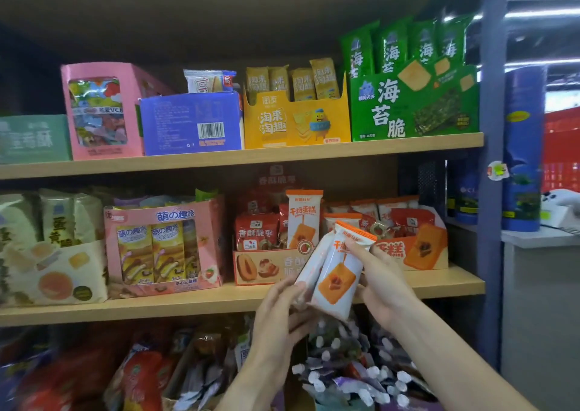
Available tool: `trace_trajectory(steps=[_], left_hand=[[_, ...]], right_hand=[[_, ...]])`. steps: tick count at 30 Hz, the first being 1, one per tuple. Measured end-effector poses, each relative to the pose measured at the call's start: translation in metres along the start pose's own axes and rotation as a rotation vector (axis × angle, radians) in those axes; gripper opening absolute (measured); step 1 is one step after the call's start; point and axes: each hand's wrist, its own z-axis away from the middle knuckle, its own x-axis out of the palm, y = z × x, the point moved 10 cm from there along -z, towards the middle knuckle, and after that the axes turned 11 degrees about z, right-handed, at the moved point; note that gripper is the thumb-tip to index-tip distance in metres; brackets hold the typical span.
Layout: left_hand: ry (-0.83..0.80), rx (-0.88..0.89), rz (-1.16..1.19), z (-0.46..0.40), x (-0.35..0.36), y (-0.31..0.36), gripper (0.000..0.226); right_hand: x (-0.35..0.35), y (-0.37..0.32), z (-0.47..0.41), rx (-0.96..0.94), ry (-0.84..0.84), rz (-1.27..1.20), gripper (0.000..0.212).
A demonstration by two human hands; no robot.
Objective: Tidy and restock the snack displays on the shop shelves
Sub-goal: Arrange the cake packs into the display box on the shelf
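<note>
I count two hands, my left hand and right hand, with two white-and-orange cake packets between them. A third such packet stands upright further back on the middle shelf. On the top shelf, four green seaweed packets and four yellow packets stand in their boxes.

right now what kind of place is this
Most likely a small snack shop: wooden shelves carry retail display boxes like the green seaweed box, and both hands hold white-and-orange cake packets before their display box.
</note>
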Motion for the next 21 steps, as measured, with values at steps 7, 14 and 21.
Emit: trace_trajectory(steps=[7,14,21], left_hand=[[0.036,-0.186,0.213,0.007,0.015,-0.027,0.043],[-0.093,-0.166,-0.131,0.004,0.039,-0.028,0.053],[-0.102,-0.075,-0.147,-0.008,0.04,-0.019,0.038]], right_hand=[[-0.015,0.01,-0.003,0.021,0.031,-0.008,0.026],[-0.03,0.012,-0.001,0.045,0.067,0.045,0.016],[-0.055,0.012,-0.004,-0.019,0.102,0.115,0.022]])
